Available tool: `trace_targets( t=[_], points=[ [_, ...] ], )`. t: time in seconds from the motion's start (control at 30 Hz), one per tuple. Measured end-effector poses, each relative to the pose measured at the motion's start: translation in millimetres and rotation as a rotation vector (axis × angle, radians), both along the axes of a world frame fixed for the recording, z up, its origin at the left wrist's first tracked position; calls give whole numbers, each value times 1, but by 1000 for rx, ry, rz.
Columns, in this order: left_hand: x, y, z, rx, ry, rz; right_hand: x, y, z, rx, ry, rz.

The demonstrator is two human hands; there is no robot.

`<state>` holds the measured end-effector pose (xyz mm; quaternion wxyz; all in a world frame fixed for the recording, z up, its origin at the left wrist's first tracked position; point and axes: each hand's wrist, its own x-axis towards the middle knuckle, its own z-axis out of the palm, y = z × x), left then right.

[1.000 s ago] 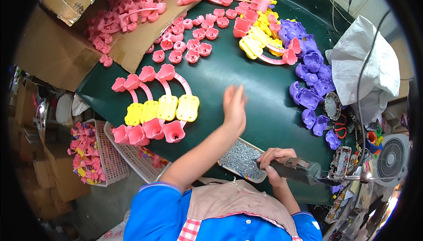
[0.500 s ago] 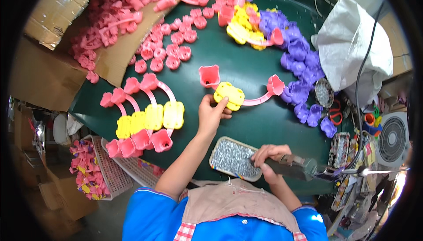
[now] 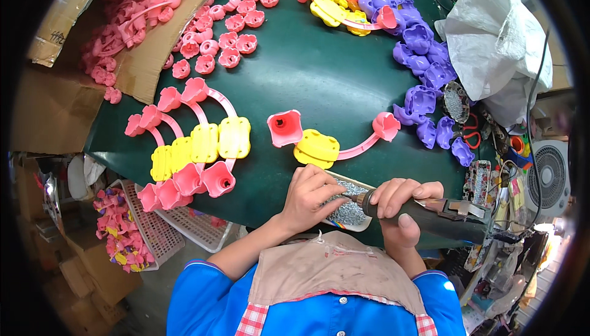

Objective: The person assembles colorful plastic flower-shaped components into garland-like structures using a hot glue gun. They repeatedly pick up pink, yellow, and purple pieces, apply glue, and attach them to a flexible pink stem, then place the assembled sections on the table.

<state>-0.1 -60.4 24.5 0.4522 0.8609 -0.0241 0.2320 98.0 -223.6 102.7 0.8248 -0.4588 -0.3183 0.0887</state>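
My right hand (image 3: 399, 207) is wrapped around a dark electric screwdriver (image 3: 445, 219), its bit pointing left. Near the bit's tip, my left hand (image 3: 310, 198) has its fingers and thumb drawn together; whatever they pinch is too small to make out. Both hands are over a shallow tray (image 3: 355, 181) of small metal screws (image 3: 351, 213). Just beyond my left hand lies a plastic assembly: a yellow scalloped plate (image 3: 316, 148), a pink flower cup (image 3: 286, 128) at its left, and a curved pink stem (image 3: 359, 147) ending in a smaller pink flower (image 3: 386, 126).
Several similar pink-and-yellow assemblies (image 3: 203, 142) lie in a row at left. Loose pink cups (image 3: 228, 40) spill from a cardboard box (image 3: 138, 69). Purple petal parts (image 3: 421, 99), red-handled scissors (image 3: 472, 132) and a white sack (image 3: 498, 35) are at right; a filled basket (image 3: 147, 231) stands lower left.
My left hand has let go of the yellow plate and come down to the screwdriver's tip. The screwdriver has lifted slightly and shifted right. The view has moved a little.
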Motion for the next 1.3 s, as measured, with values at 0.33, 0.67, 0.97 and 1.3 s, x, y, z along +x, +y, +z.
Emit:
trace_targets(
  t=[0.33, 0.67, 0.97, 1.3],
  points=[
    [2, 2, -2, -118, 4, -19, 3, -3, 7, 46, 47, 16],
    [9, 9, 9, 19, -65, -134, 6, -1, 9, 54, 40, 51],
    [25, 21, 17, 206, -218, -188, 10, 7, 17, -27, -25, 99],
    [25, 28, 14, 200, -187, -159, 18, 15, 13, 80, -13, 96]
  ],
)
